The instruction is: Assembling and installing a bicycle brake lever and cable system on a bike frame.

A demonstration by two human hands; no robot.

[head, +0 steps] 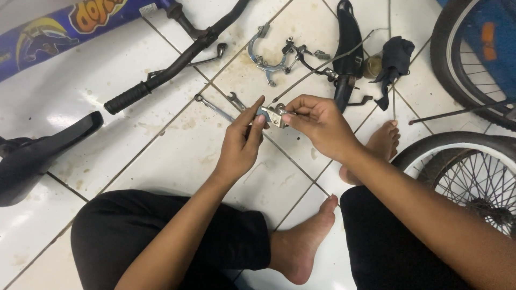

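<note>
The person sits on the white tile floor [177, 161] with both bare feet out. The left hand [240, 145] and the right hand [321, 124] meet in front of the knees. Both sets of fingers are pinched tight on one small silver metal part [273, 114], one hand on each end, held up just above the floor.

Just past the left fingers a small wrench [215, 106] lies flat on the tiles. A bit farther out sits a shiny brake arch [263, 56] with loose cable bits beside it. Behind the right fingers stands a black bike seat [348, 48], and next to it a dark rag [395, 62]. Far off to the left lies a black handlebar [172, 64]. Bike wheels [473, 172] stand off to the right.
</note>
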